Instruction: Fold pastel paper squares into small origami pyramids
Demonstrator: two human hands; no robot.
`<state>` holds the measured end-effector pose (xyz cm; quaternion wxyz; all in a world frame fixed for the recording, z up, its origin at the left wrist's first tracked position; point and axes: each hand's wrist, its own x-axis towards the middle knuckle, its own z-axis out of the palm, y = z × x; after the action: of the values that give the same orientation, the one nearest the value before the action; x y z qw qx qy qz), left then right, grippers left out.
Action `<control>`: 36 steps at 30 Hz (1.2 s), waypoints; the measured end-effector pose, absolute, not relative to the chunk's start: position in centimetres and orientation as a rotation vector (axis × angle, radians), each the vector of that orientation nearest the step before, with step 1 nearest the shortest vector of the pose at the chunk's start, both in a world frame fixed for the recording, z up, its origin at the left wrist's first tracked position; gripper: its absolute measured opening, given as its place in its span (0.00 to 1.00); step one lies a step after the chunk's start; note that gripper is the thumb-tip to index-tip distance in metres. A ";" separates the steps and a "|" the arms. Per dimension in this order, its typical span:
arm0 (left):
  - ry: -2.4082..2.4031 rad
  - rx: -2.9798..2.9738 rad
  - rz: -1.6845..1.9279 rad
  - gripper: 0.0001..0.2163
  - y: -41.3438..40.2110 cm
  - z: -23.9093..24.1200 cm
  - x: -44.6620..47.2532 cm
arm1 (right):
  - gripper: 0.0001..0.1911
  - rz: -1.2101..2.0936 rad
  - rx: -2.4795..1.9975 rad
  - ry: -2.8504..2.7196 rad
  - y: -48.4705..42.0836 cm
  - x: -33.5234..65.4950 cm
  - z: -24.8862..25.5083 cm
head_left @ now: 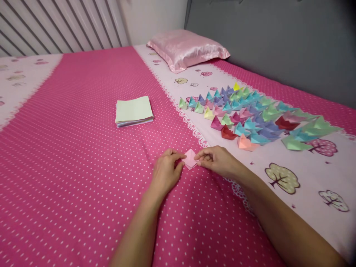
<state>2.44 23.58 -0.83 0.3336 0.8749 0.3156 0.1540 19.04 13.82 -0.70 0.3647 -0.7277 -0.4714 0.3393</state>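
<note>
A small piece of folded pink paper (pixel 190 159), shaped like a diamond with a crease down its middle, is held just above the dotted pink bedspread. My left hand (pixel 168 168) pinches its left corner between thumb and fingers. On the other side, my right hand (pixel 215 159) grips the right corner the same way. Several folded paper boats (pixel 251 126) in green, blue, purple, pink, red and yellow stand in rows to the right, beyond my right hand.
A stack of paper sheets (pixel 134 110), pale green on top, lies on the bed at the left. Farther back is a shiny pink pillow (pixel 189 48) beside a grey headboard (pixel 272 48). White slatted rails (pixel 61 24) stand at the far left.
</note>
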 end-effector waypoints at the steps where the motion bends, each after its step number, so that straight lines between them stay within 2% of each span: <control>1: 0.819 2.286 0.400 0.11 23.6 -0.8 2.4 | 0.07 0.869 -1.878 -1.225 13.8 19.1 -0.6; 7: 0.810 2.334 0.403 0.11 23.6 -1.0 2.5 | 0.08 0.752 -1.973 -1.293 13.9 18.8 -0.3; 15: 1.022 2.360 0.408 0.07 23.2 -1.2 3.1 | 0.05 0.507 -2.177 -1.303 14.2 17.1 0.0; 21: 1.021 2.382 0.267 0.08 22.5 -0.2 3.1 | 0.04 0.549 -2.107 -1.329 14.2 17.1 0.2; 28: 0.812 2.315 0.398 0.04 22.5 -0.3 3.1 | 0.04 0.585 -2.050 -1.340 14.1 17.4 0.2; 36: 0.672 2.382 0.366 0.09 22.5 -0.4 2.9 | 0.14 0.615 -2.016 -1.361 13.9 17.7 0.1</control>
<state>2.92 22.51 -0.40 0.3143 0.9038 0.2551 0.1390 17.69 13.95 0.11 0.3109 -0.7637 -0.5155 0.2329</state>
